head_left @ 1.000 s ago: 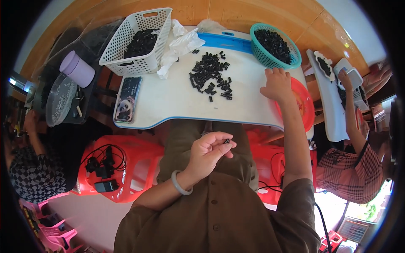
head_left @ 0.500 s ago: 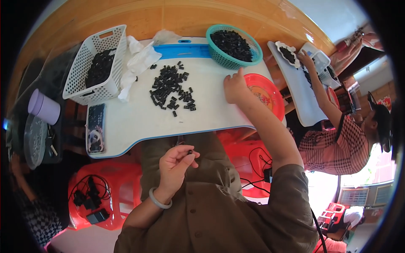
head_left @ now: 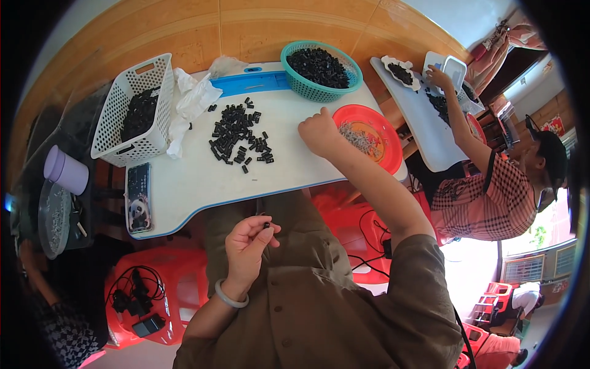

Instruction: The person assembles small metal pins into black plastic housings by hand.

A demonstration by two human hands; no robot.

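My left hand (head_left: 247,243), with a pale bangle at the wrist, is held in front of my shirt below the table edge. Between its thumb and fingers it pinches a small black plastic piece (head_left: 267,225). My right hand (head_left: 319,133) is over the white table, just left of a red plate (head_left: 393,136). Its fingers are curled in, and whatever they may hold is hidden. Many thin silvery pins (head_left: 362,139) lie in the plate. A loose pile of small black pieces (head_left: 235,132) is spread over the table's middle, left of my right hand.
A green basket (head_left: 317,92) heaped with black pieces stands at the back. At the left are a white basket (head_left: 161,117), crumpled tissue (head_left: 200,98), and a phone (head_left: 139,200). A co-worker (head_left: 491,197) sits at another table on the right. Red stools (head_left: 184,270) stand below.
The whole view has shifted a little. My right hand is slightly farther left of the plate, exposing more pins. My left hand still pinches the black piece.
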